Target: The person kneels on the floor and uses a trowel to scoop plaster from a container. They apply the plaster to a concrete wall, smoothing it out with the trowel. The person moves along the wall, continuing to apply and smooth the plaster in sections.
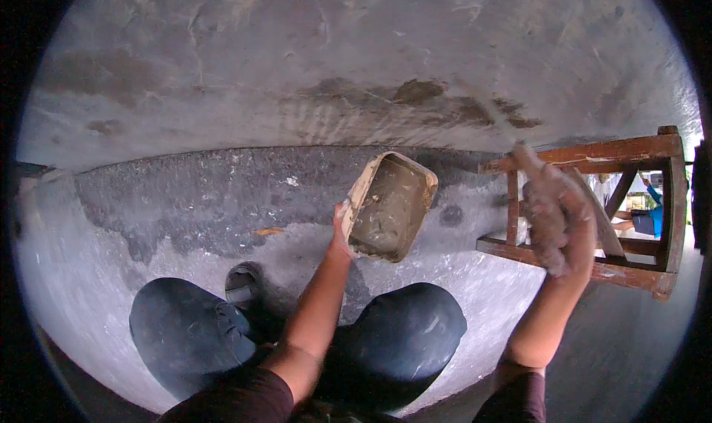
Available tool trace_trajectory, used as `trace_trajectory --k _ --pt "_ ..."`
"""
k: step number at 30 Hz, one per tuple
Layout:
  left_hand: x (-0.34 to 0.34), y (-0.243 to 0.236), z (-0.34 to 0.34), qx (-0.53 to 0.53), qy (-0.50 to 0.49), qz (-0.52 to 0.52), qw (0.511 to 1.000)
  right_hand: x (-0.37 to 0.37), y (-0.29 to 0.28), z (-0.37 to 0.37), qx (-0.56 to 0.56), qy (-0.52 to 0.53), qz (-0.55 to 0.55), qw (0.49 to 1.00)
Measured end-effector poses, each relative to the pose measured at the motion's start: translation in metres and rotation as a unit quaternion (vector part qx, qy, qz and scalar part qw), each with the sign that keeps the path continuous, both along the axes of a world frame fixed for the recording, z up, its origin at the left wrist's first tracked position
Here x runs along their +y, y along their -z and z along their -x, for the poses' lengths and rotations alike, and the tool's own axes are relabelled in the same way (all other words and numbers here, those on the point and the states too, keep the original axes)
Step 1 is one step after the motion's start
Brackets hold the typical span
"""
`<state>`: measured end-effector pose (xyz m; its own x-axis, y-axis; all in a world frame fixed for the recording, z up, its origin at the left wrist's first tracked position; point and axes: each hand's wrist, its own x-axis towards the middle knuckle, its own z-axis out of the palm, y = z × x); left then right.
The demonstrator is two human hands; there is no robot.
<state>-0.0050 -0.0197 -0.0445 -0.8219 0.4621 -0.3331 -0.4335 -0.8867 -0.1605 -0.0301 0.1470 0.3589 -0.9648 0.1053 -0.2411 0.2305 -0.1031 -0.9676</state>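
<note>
My left hand (343,230) grips the near-left side of a rectangular pan (393,204), caked and holding grey-brown wet mix. My mud-coated right hand (556,223) is closed on the handle of a long thin tool (525,156), probably a spatula or trowel, whose blurred blade angles up and left to the damp dark patches low on the grey wall (222,45). Whether the blade touches the wall I cannot tell. The pan is held above the floor, near the wall's foot.
A wooden stool (667,208) lies on its side at the right, against the wall's foot, behind my right hand. My bent knees (400,334) are below the pan on the stained concrete floor (163,200). Small blue and white objects show through the stool at far right.
</note>
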Motion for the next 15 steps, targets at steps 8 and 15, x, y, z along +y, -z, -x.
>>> trace_trajectory --k 8,15 --pt "0.001 0.013 -0.017 -0.014 0.014 0.065 0.998 -0.059 0.073 0.043 -0.178 0.020 -0.056 0.982" --pt "0.007 0.046 -0.015 0.003 0.008 0.092 0.996 -0.024 0.042 0.054 -0.058 -0.051 -0.068 0.995"
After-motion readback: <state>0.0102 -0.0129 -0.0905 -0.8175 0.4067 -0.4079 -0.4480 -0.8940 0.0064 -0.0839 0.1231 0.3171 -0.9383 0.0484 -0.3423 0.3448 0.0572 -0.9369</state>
